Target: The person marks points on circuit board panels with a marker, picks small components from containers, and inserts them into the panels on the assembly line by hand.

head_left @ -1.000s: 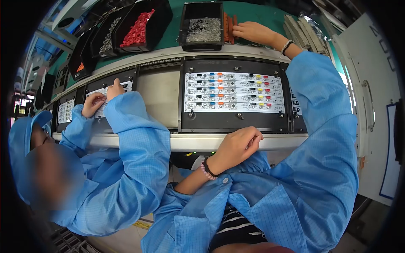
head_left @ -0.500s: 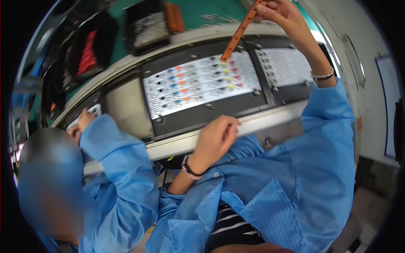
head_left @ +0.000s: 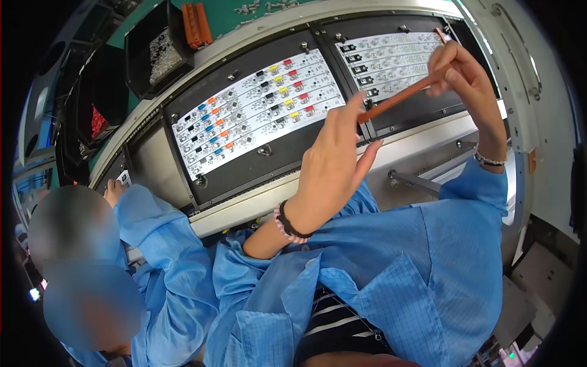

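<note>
My right hand (head_left: pixel 466 76) pinches a thin orange strip (head_left: pixel 400 99) above the black fixture on the right. The strip slants down to the left, towards my left hand (head_left: pixel 330 162). That hand is raised with thumb and fingers apart, close to the strip's lower end; whether it touches, I cannot tell. Behind my left hand, a panel of white circuit boards (head_left: pixel 247 131) carries rows of black, blue, orange, yellow and red parts. Under my right hand lies a second white board panel (head_left: pixel 391 58) with black connectors along its left side.
A co-worker's hand (head_left: pixel 112 192) is at the far left of the rail, beside a blue sleeve (head_left: pixel 162 223). Beyond the rail are a black bin of small metallic parts (head_left: pixel 164 58), a bin of red parts (head_left: pixel 98 122), orange strips (head_left: pixel 195 24) and loose pieces (head_left: pixel 266 8).
My right hand has come down, and the strip has turned to a flatter slant. My left hand has risen and its fingers have spread. The view has shifted to the right.
</note>
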Demonstrator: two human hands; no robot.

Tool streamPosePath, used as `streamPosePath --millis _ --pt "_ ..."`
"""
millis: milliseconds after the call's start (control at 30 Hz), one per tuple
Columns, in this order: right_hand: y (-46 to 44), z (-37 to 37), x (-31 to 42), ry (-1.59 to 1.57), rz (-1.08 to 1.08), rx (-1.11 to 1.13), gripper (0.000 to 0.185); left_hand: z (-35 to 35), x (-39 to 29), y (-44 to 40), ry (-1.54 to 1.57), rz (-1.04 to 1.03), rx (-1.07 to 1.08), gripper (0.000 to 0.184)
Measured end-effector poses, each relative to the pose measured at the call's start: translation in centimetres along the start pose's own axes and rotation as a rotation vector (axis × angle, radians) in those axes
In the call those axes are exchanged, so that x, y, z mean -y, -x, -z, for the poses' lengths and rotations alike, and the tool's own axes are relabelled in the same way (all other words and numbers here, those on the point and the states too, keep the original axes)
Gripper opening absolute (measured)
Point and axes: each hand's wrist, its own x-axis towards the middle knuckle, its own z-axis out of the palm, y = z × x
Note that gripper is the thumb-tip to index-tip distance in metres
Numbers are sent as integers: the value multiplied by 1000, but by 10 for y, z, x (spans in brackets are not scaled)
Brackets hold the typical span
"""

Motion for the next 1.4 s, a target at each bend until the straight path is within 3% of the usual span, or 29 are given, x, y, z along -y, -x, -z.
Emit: streamPosePath --millis 33,167,233,367,567,700,800,1200,1300,1400 --pt "-3 2 -4 30 -14 -18 13 -7 1 -1 64 -21 14 64" --pt "-29 27 -40 37 -223 52 18 -30 3 -4 151 -140 68 54" --pt "-53 15 -42 5 -279 63 22 -32 0 -5 6 -128 22 54" --pt "-87 -12 -42 -18 -267 63 17 -36 1 -4 -217 -156 45 60" --pt "-116 -22 -53 187 -199 193 17 -51 5 -4 -528 -191 112 73" --pt "-124 -27 -49 321 -235 195 18 -52 3 -5 -474 -168 133 80" --pt "-129 -27 -64 359 -47 231 19 -53 4 -8 -482 -162 142 82" --pt "-126 -32 -76 415 4 130 19 -60 5 -11 -537 -163 112 77" --pt "-123 -36 -82 392 60 92 19 -59 5 -12 -563 -166 111 75" --pt "-119 -39 -72 569 242 78 20 -57 5 -13 -584 -169 113 73"
